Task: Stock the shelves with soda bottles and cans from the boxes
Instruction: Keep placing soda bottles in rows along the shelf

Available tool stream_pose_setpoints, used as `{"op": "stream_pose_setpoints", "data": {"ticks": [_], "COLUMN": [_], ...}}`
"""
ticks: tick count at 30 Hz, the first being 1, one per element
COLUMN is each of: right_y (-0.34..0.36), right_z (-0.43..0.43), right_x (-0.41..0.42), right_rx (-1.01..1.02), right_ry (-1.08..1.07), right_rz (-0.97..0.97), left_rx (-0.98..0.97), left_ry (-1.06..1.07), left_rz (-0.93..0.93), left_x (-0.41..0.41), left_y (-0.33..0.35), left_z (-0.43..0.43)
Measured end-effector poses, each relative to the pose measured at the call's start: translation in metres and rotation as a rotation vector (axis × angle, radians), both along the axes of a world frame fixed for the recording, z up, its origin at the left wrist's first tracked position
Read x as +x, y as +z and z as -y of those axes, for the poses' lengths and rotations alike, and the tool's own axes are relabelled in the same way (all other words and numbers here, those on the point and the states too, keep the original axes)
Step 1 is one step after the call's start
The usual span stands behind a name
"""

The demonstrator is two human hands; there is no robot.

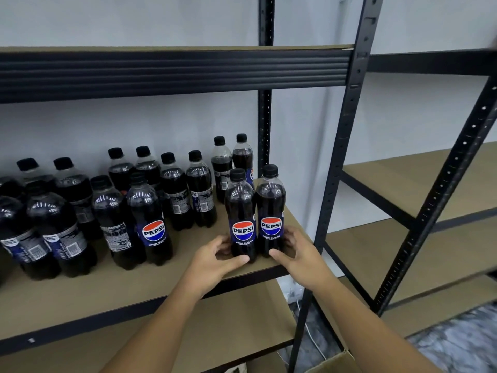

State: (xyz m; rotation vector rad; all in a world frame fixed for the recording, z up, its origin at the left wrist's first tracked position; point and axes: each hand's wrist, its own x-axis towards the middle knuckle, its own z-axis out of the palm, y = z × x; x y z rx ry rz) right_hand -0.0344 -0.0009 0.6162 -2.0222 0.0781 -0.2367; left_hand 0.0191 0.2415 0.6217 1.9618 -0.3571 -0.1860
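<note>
My left hand and right hand grasp two Pepsi bottles at the shelf's five-o'clock corner; a nudge could topple them off.

Your two front bottles at the shelf's right front corner are clear glossy plastic, throwing bright highlights on their shoulders, with matt black ribbed caps and smooth printed film labels. The shelf board under them looks like matt tan fibreboard, smooth and unvarnished. The uprights and ribbed beam are black painted metal with a dull sheen. At the bottom edge you see a brown cardboard box.
</note>
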Motion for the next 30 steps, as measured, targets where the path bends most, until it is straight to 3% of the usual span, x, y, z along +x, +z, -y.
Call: {"op": "stream_pose_setpoints", "data": {"ticks": [20,26,30], "right_y": [0.004,0.019,0.04], "right_z": [0.0,0.005,0.013], "right_x": [-0.002,-0.026,-0.046], "right_rx": [-0.106,-0.224,-0.376], "right_ry": [0.046,0.097,0.112], "right_rz": [-0.035,-0.014,0.069], "left_rx": [0.106,0.351,0.489], "left_ry": [0.047,-0.041,-0.015], "left_rz": [0.03,0.126,0.298], "left_x": [-0.009,-0.029,-0.046], "left_y": [0.008,0.027,0.044], "left_z": [0.005,0.001,-0.01]}}
